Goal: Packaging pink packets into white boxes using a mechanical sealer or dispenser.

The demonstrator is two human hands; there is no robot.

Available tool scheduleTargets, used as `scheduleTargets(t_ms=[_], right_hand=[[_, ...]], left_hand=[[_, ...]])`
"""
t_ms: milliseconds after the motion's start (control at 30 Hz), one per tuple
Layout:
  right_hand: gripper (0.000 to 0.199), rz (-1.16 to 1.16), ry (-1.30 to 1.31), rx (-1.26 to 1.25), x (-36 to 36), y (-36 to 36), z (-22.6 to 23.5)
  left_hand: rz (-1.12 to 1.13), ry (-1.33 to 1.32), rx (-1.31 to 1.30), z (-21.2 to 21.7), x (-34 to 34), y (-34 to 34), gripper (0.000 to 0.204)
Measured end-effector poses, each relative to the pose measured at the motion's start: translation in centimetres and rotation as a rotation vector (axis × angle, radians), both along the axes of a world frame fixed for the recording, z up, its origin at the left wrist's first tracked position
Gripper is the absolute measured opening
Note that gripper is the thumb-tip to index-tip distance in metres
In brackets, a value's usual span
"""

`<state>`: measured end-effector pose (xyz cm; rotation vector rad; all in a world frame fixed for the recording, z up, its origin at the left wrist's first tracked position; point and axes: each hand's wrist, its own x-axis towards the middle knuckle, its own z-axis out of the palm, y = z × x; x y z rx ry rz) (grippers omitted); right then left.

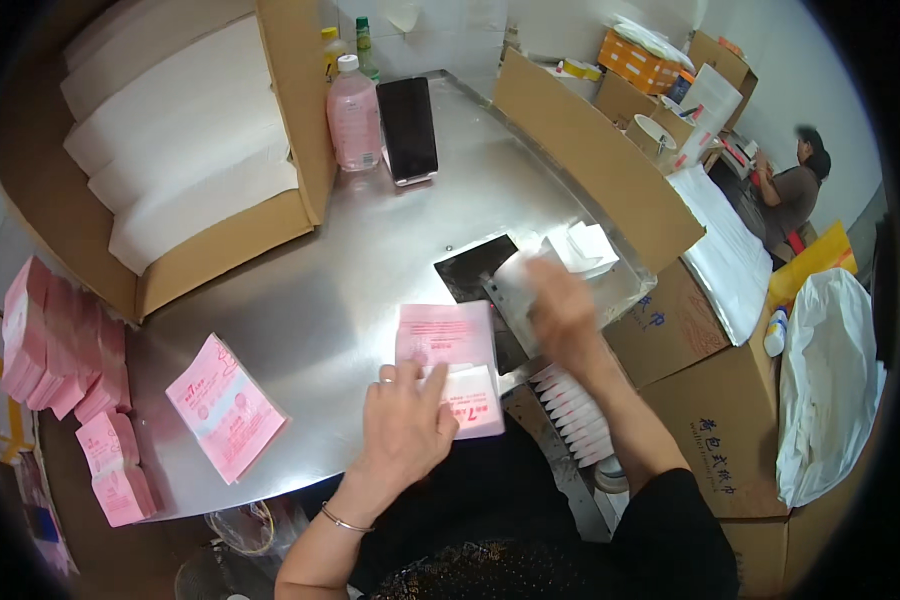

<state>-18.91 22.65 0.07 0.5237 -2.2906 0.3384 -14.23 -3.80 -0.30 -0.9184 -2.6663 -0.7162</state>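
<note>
My left hand (407,415) lies on a pink printed packet stack (445,335) at the table's near edge, fingers stretched over it. Under its fingertips a white piece (470,390) rests on the pink. My right hand (560,310) is smeared by motion over a metal plate (513,315), to the right of the pink stack; whether its fingers hold anything cannot be made out. Close by it are a pile of folded white paper (582,248) and a flat black pad (475,262). Another pink stack with a pale band (227,408) lies to the left.
Several pink bundles (65,340) are piled at the left edge. An open carton (300,120) of white paper stacks stands behind them. At the back are a pink liquid bottle (354,115) and a phone on a stand (407,130). Cartons (715,425) crowd the right; a person (795,190) sits beyond.
</note>
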Motion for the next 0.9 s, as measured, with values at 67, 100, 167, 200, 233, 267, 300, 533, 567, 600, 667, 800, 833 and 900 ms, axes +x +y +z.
scheduleTargets(t_ms=[67,100,167,200,233,267,300,533,567,600,667,800,833,900], right_hand=[[0.033,0.193,-0.186,0.352,5.2,-6.3,1.0],[0.038,0.561,-0.186,0.111,6.8,-8.3,1.3],[0.04,0.418,-0.124,0.186,6.9,-9.5,-0.5],[0.04,0.356,-0.16,0.128,4.8,-9.8,-0.6],[0.035,0.283,-0.25,0.181,2.8,-9.1,-1.9],[0.033,0.2,-0.379,0.201,0.8,-9.9,-1.4],[0.032,0.115,-0.505,0.23,-0.6,-10.4,-0.8],[0.017,-0.197,-0.728,0.005,-4.0,-2.5,-3.7],[0.02,-0.257,-0.834,0.169,-3.6,-2.2,-3.5],[0.02,-0.177,-0.71,0.349,-2.4,-1.6,-3.1],[0.019,-0.133,-0.477,0.044,-0.9,-1.4,-2.0],[0.02,-0.474,-0.019,0.165,-1.6,1.8,1.1],[0.019,-0.585,-0.097,0.208,-2.0,3.2,0.4],[0.016,-0.613,-0.076,0.189,-2.7,4.9,-1.4]], left_hand=[[0.051,-0.079,0.072,-0.3,-0.6,-1.6,0.057],[0.079,-0.079,0.061,0.0,-0.9,-2.1,0.061],[0.082,-0.018,0.029,1.3,-0.9,-2.0,0.077],[0.054,0.026,0.062,1.0,-0.7,-1.5,0.083],[0.033,-0.043,0.094,1.9,-0.1,-0.3,0.085],[0.041,-0.044,0.085,2.1,0.2,-0.3,0.085],[0.065,-0.091,0.066,2.3,0.5,-0.2,0.084],[0.093,-0.058,0.165,1.9,2.4,-5.1,0.039],[0.042,-0.035,0.205,1.9,2.7,-5.5,0.024],[0.112,-0.003,0.245,1.7,2.4,-6.6,0.012],[0.449,0.192,0.228,1.1,2.2,-10.4,0.012],[0.881,0.256,-0.244,2.1,3.2,-17.8,0.018],[0.87,0.254,-0.237,1.4,3.1,-18.8,0.018],[0.737,-0.071,-0.168,-0.2,2.4,-19.3,0.015]])
